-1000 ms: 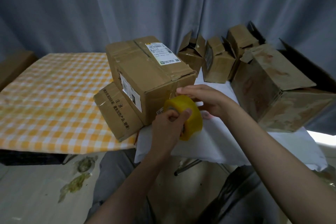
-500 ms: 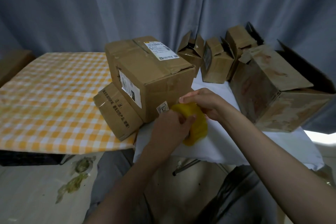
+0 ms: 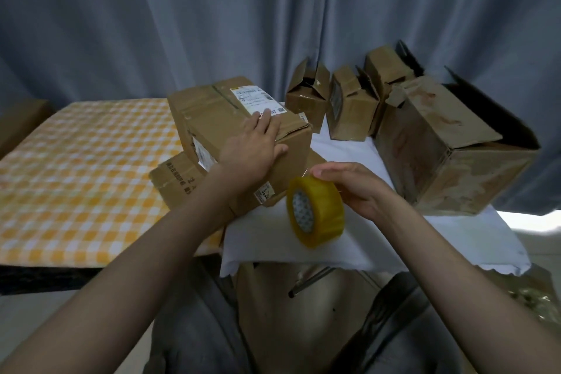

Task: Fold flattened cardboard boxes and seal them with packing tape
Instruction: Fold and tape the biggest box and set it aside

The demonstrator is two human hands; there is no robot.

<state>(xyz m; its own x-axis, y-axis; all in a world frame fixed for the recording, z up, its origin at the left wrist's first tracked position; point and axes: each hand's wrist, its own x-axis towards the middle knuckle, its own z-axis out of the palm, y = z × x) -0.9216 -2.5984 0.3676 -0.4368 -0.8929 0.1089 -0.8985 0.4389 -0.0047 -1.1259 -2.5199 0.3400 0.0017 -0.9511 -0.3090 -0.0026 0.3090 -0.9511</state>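
Fingers (image 3: 267, 123) flat on box (image 3: 218, 118); 4 opened boxes (image 3: 352, 103) behind tape (image 3: 315, 211)

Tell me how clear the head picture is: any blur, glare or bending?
Head view: dim, flat light; the tape roll and right hand are fairly sharp; the left hand on the box is slightly soft; the checked cloth smears leftward; wide-angle bending at edges; bright patch at right.

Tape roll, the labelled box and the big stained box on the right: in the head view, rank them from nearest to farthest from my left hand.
1. Labelled box: the left hand rests flat on its top.
2. Tape roll: just right of that hand, held by the right hand.
3. Big stained box: far right, on the white cloth.
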